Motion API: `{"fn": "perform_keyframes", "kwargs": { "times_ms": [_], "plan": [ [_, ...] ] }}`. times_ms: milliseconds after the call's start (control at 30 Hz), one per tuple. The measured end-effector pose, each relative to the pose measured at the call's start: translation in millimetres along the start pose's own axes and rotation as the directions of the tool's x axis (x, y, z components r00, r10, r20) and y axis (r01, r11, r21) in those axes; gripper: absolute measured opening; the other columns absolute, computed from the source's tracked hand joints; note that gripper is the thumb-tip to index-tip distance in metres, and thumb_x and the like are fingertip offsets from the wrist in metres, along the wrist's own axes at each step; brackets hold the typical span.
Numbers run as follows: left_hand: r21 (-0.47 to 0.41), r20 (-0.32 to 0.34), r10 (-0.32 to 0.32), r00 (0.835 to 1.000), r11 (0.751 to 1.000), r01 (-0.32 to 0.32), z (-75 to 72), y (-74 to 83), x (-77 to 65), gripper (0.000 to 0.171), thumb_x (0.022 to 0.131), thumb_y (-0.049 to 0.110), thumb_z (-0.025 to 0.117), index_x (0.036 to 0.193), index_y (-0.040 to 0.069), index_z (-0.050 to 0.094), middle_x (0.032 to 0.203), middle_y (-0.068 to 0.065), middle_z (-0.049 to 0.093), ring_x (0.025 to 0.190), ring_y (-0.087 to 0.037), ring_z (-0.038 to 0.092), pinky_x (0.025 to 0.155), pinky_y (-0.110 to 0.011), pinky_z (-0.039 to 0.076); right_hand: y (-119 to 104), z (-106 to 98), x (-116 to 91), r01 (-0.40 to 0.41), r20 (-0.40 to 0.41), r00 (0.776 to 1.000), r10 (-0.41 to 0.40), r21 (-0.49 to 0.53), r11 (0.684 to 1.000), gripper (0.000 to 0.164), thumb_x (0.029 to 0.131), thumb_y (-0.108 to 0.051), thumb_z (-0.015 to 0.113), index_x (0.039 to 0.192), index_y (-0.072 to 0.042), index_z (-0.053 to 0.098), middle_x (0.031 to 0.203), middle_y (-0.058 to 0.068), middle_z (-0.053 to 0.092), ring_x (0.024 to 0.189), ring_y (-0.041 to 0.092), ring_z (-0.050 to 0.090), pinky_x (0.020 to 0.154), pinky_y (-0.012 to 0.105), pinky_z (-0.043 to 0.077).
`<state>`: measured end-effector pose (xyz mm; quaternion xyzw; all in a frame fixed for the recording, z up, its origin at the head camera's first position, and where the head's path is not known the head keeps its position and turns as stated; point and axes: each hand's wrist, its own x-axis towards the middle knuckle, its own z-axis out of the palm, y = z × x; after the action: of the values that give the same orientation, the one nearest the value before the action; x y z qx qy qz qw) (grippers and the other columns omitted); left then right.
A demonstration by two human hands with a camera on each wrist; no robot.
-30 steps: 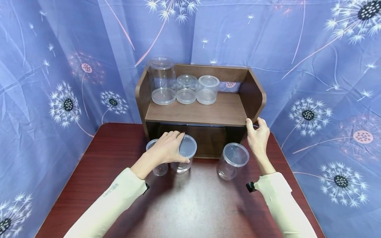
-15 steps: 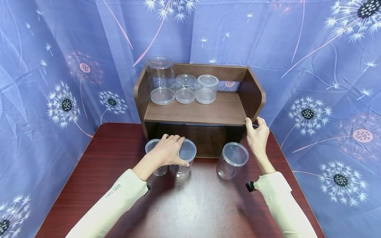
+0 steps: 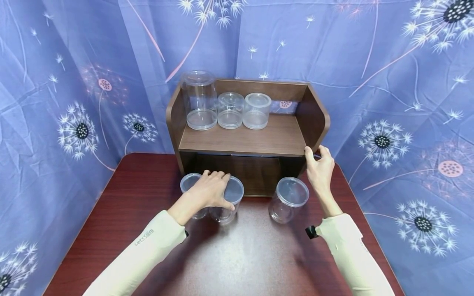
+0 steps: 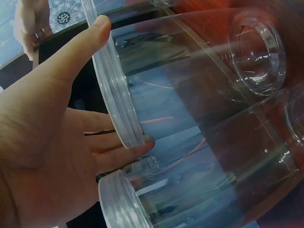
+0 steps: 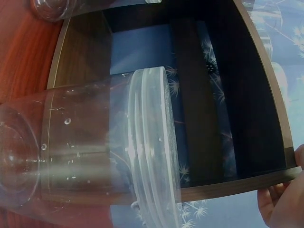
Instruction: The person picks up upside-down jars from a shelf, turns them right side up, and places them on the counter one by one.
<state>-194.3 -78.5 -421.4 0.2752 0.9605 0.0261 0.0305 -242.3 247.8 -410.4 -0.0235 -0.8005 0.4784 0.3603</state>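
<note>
My left hand grips a clear plastic jar by its lid, the thumb on the near side and the fingers round the far side. In the left wrist view, the thumb and fingertips lie along the rim of the lid. Just left of it stands a narrower lidded jar, partly hidden by the hand. My right hand grips the right side of a brown two-level wooden shelf where the upper board meets the side panel. Near that hand a third lidded jar stands on the table, untouched.
On the upper board stand one tall clear jar and two short ones, a clear jar and a frosted-lid jar. The shelf sits at the back of a dark red table, before a blue dandelion-print curtain.
My left hand and the jar it holds have shifted slightly toward me, away from the shelf. The right hand keeps its grip on the shelf, and the other jars stay put.
</note>
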Motion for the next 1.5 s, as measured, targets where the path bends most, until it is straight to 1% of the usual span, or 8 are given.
{"fn": "perform_keyframes", "kwargs": {
  "times_ms": [167, 467, 767, 967, 1133, 1300, 1400, 1500],
  "plan": [
    [0.011, 0.009, -0.007, 1.000, 1.000, 0.007, 0.1, 0.4, -1.0, 0.110, 0.068, 0.069, 0.085, 0.146, -0.001, 0.052, 0.136, -0.016, 0.061, 0.126, -0.032, 0.056, 0.107, -0.054, 0.040, -1, 0, 0, 0.000, 0.004, 1.000, 0.000, 0.002, 1.000, 0.021, 0.096, -0.011, 0.069, 0.103, 0.009, 0.071, 0.105, 0.023, 0.068, 0.096, 0.028, 0.061, 0.083, 0.022, 0.042],
    [0.012, 0.068, -0.059, 0.996, 0.998, 0.058, -0.3, 0.5, -0.7, 0.115, 0.070, 0.068, 0.085, 0.152, -0.002, 0.044, 0.143, -0.019, 0.055, 0.130, -0.037, 0.054, 0.114, -0.057, 0.035, 1, 0, 0, -0.005, 0.002, 1.000, 0.005, 0.006, 1.000, 0.023, 0.096, -0.011, 0.069, 0.107, 0.009, 0.072, 0.107, 0.022, 0.068, 0.097, 0.025, 0.061, 0.082, 0.019, 0.042],
    [-0.013, 0.065, -0.051, 0.997, 0.999, 0.052, -3.5, -0.3, -3.4, 0.119, 0.067, 0.066, 0.089, 0.152, -0.004, 0.044, 0.145, -0.020, 0.054, 0.132, -0.038, 0.052, 0.114, -0.063, 0.032, 1, 0, 0, -0.004, 0.007, 1.000, 0.004, 0.002, 1.000, 0.021, 0.096, -0.011, 0.069, 0.104, 0.008, 0.072, 0.105, 0.021, 0.068, 0.094, 0.023, 0.060, 0.082, 0.020, 0.041],
    [-0.045, 0.058, -0.030, 0.998, 0.998, 0.033, -7.0, -3.1, -5.2, 0.121, 0.064, 0.066, 0.090, 0.151, -0.005, 0.044, 0.148, -0.021, 0.051, 0.137, -0.039, 0.047, 0.115, -0.069, 0.025, 2, -1, 0, -0.003, 0.008, 1.000, 0.003, -0.001, 1.000, 0.021, 0.096, -0.010, 0.070, 0.105, 0.009, 0.072, 0.106, 0.023, 0.068, 0.096, 0.026, 0.061, 0.082, 0.018, 0.041],
    [-0.101, 0.014, -0.029, 0.999, 0.994, 0.030, -14.9, -7.2, -5.2, 0.112, 0.074, 0.064, 0.085, 0.153, -0.004, 0.043, 0.153, -0.021, 0.047, 0.144, -0.037, 0.041, 0.119, -0.064, 0.022, 2, -2, 0, 0.002, 0.005, 1.000, -0.002, -0.012, 1.000, 0.021, 0.096, -0.012, 0.070, 0.104, 0.007, 0.072, 0.106, 0.023, 0.068, 0.096, 0.027, 0.062, 0.082, 0.019, 0.042],
    [-0.149, -0.102, -0.026, 0.994, 0.989, 0.011, -35.0, -11.8, -10.3, 0.091, 0.089, 0.053, 0.078, 0.152, -0.004, 0.045, 0.150, -0.022, 0.051, 0.139, -0.037, 0.048, 0.117, -0.052, 0.036, 3, -1, 0, 0.005, 0.005, 1.000, -0.005, -0.009, 1.000, 0.021, 0.095, -0.012, 0.070, 0.104, 0.007, 0.072, 0.105, 0.023, 0.068, 0.096, 0.028, 0.062, 0.082, 0.020, 0.042],
    [-0.168, -0.193, -0.057, 0.980, 0.986, 0.024, -51.0, -12.9, -15.0, 0.079, 0.093, 0.048, 0.075, 0.150, 0.000, 0.050, 0.146, -0.019, 0.056, 0.133, -0.035, 0.055, 0.107, -0.051, 0.047, 3, -1, 0, 0.005, 0.007, 1.000, -0.005, -0.008, 1.000, 0.021, 0.095, -0.012, 0.070, 0.104, 0.007, 0.072, 0.106, 0.023, 0.068, 0.096, 0.029, 0.062, 0.082, 0.021, 0.042],
    [-0.184, -0.275, -0.112, 0.955, 0.981, 0.062, -70.5, -12.3, -21.5, 0.068, 0.095, 0.046, 0.074, 0.146, 0.005, 0.057, 0.139, -0.014, 0.063, 0.123, -0.032, 0.063, 0.096, -0.053, 0.053, 3, 0, -1, 0.005, 0.007, 1.000, -0.005, -0.007, 1.000, 0.021, 0.095, -0.012, 0.070, 0.104, 0.007, 0.072, 0.105, 0.023, 0.068, 0.096, 0.029, 0.062, 0.083, 0.021, 0.042]
  ]
}}
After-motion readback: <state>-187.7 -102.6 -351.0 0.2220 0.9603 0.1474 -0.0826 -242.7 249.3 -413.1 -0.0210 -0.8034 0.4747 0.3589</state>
